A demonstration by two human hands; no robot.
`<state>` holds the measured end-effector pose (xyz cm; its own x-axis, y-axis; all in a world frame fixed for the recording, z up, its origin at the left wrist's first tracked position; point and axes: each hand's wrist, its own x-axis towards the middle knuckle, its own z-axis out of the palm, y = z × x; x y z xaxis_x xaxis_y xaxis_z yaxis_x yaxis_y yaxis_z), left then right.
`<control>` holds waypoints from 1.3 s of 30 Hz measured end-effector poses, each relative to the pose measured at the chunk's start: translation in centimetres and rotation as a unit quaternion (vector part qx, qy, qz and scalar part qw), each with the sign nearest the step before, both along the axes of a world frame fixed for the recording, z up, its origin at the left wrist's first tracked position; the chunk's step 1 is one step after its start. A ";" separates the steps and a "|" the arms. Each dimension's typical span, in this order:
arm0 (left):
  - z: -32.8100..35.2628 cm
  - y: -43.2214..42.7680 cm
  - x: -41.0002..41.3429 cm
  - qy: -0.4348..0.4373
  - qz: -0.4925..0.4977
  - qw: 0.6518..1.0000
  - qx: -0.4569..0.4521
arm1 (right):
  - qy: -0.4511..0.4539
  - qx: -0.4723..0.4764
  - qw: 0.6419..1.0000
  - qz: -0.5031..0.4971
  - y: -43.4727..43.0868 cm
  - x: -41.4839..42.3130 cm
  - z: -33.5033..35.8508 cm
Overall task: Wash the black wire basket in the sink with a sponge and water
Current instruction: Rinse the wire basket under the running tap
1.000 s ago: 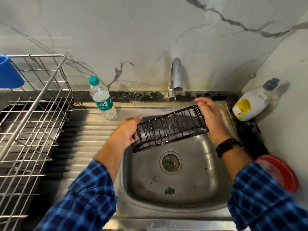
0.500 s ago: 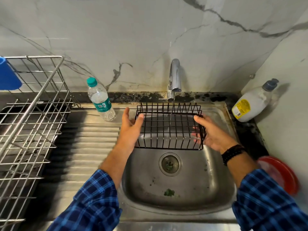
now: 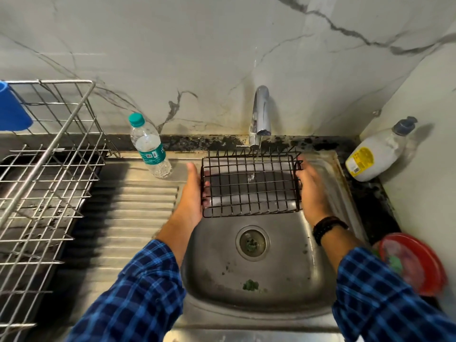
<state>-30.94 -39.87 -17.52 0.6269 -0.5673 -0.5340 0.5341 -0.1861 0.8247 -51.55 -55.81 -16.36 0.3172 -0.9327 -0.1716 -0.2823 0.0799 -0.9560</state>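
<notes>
We hold the black wire basket (image 3: 249,186) over the sink (image 3: 283,267), at its back part, right below the tap (image 3: 260,114). The basket does not touch the sink bottom. The left hand (image 3: 191,193) grips the left side, with the thumb up outside and the fingers curled in through the wires. The right hand (image 3: 312,191) grips the right side, with its back turned to us. A thin stream of water (image 3: 251,177) falls through the grid near the middle.

We judge that this step is the wetting or rinsing. To do it well, we should move the basket slowly left and right so the thin stream reaches every wire, and tilt it so the side walls also get water. Wet wire is slippery, so both hands should keep a firm hold. No sponge is in the hands. Something green lies in the red bowl (image 3: 417,262) on the table at the right, but we cannot tell if it is the sponge.

One second ago the basket was tilted, with its left end lower. Half a second ago it was already level, and the right palm was turned up. Now the basket sits more exactly under the stream, and the right hand has turned over.
</notes>
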 end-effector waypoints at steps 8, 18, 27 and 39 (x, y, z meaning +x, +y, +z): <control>-0.5 -1.0 0.3 0.005 0.072 0.997 0.031 | 0.111 -0.038 0.993 -0.030 0.7 1.4 -0.1; -1.6 -3.8 1.2 -0.003 0.003 0.999 0.043 | 0.080 -0.029 0.990 -0.109 -0.5 2.3 -0.5; -0.6 -6.7 -2.9 -0.089 0.005 0.994 0.061 | 0.092 -0.094 0.982 -0.139 -2.6 -0.3 0.8; 2.1 -7.0 -6.4 -0.199 -0.078 0.977 -0.003 | 0.075 -0.128 0.975 -0.167 -4.0 -2.7 1.1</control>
